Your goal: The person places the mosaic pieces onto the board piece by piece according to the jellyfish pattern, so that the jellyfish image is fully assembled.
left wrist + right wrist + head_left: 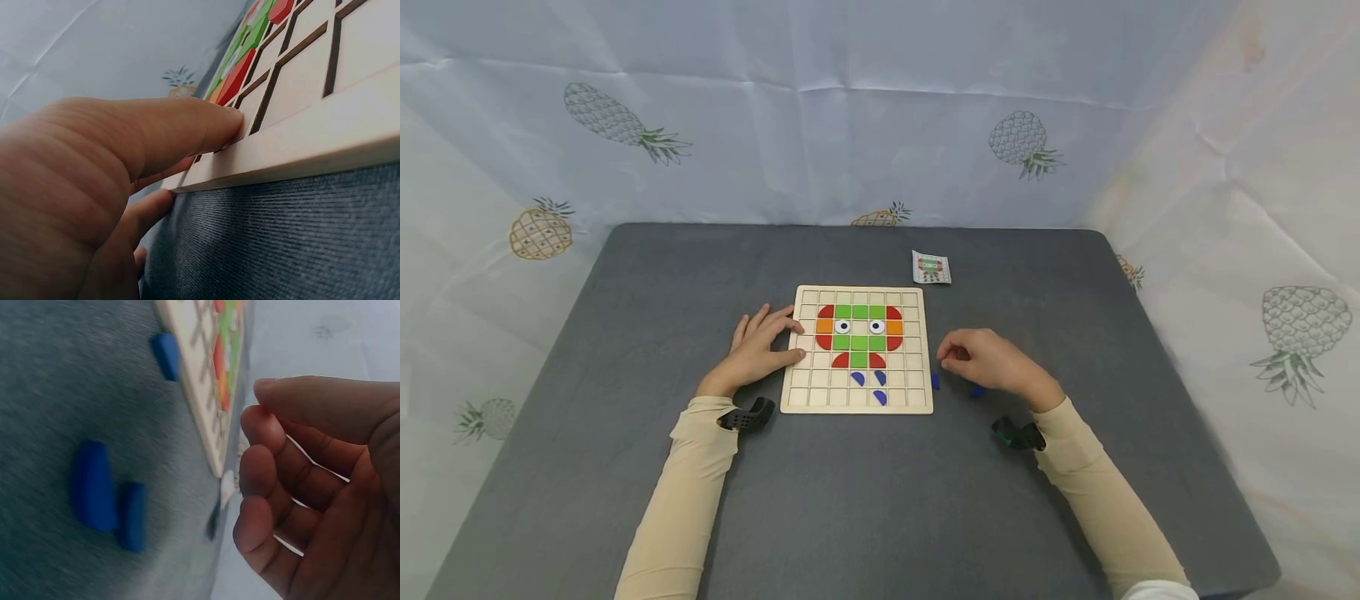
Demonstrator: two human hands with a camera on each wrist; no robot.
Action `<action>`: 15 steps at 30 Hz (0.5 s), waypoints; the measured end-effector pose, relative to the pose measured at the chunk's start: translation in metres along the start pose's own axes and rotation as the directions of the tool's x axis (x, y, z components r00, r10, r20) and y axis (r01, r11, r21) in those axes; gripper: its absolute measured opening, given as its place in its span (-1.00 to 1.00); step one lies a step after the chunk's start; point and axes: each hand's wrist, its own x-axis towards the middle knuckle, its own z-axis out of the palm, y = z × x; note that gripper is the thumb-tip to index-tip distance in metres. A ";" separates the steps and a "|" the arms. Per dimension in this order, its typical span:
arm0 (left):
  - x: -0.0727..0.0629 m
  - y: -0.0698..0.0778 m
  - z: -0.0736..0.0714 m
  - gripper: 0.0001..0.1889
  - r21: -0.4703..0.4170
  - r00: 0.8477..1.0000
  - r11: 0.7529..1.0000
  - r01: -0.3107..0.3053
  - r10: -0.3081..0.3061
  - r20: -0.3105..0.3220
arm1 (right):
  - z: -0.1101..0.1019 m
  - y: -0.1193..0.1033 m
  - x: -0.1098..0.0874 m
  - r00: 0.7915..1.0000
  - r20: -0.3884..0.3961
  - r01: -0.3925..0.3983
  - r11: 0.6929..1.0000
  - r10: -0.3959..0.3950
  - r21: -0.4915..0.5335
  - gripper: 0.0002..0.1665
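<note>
A wooden grid board (797, 392) lies on the table, with green, red and orange tiles and two eye tiles forming a figure. Below the figure, several blue half-round pieces (880, 398) sit in its squares. My left hand (756, 350) rests at the board's left edge, thumb (212, 125) on the rim and fingers spread. Right of the board hovers my right hand (988, 358), its fingers loosely bent and nothing between thumb and fingertips. Near it on the table are a blue piece (165, 356) beside the board's edge and two more blue pieces (94, 487) close together.
Behind the board's right corner lies a small printed card (932, 267) showing a similar coloured figure. The dark grey table (865, 500) reaches back to a hanging cloth (850, 150) with pineapple prints. A dark band (1018, 433) is on the right wrist.
</note>
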 end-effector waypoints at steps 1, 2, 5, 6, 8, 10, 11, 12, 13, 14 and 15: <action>0.000 0.000 0.000 -0.64 -0.002 1.000 1.000 -0.001 0.001 0.000 | 0.002 0.000 0.000 1.000 0.005 -0.005 1.000 0.005 -0.007 -0.86; 0.000 0.000 0.000 -0.64 -0.003 1.000 1.000 -0.001 0.001 0.000 | 0.005 0.001 0.000 1.000 0.011 -0.010 1.000 0.010 -0.014 -0.86; 0.000 0.001 0.000 -0.64 -0.004 1.000 1.000 0.002 -0.002 0.003 | 0.011 0.002 0.001 0.999 0.026 -0.018 0.999 0.019 -0.040 -0.86; 0.000 0.001 0.000 -0.64 -0.004 1.000 1.000 0.003 -0.003 0.003 | 0.013 0.003 0.001 0.999 0.031 -0.015 0.999 0.016 -0.042 -0.85; 0.000 0.001 0.000 -0.64 -0.005 1.000 1.000 0.003 -0.003 0.005 | 0.016 0.004 0.002 0.999 0.043 -0.010 0.999 0.012 -0.045 -0.82; 0.000 0.001 0.000 -0.64 -0.007 1.000 1.000 0.002 -0.002 0.006 | 0.018 0.004 0.003 0.998 0.059 -0.009 0.999 0.012 -0.039 -0.79; 0.000 0.001 0.000 -0.64 -0.008 1.000 1.000 0.002 -0.002 0.006 | 0.019 0.005 0.004 0.998 0.067 -0.008 0.999 0.011 -0.045 -0.77; 0.000 0.001 0.000 -0.65 -0.010 1.000 1.000 0.002 -0.002 0.006 | 0.019 0.005 0.004 0.997 0.076 -0.010 0.999 0.014 -0.049 -0.76; 0.000 0.001 -0.001 -0.65 -0.011 1.000 1.000 0.003 -0.003 0.006 | 0.020 0.005 0.004 0.996 0.083 -0.015 0.998 0.019 -0.053 -0.74; 0.000 0.001 -0.001 -0.65 -0.012 1.000 1.000 0.004 -0.004 0.006 | 0.021 0.005 0.005 0.996 0.089 -0.018 0.998 0.024 -0.058 -0.73; 0.000 0.001 -0.001 -0.65 -0.014 1.000 1.000 0.005 -0.005 0.007 | 0.022 0.005 0.005 0.995 0.093 -0.023 0.998 0.028 -0.060 -0.72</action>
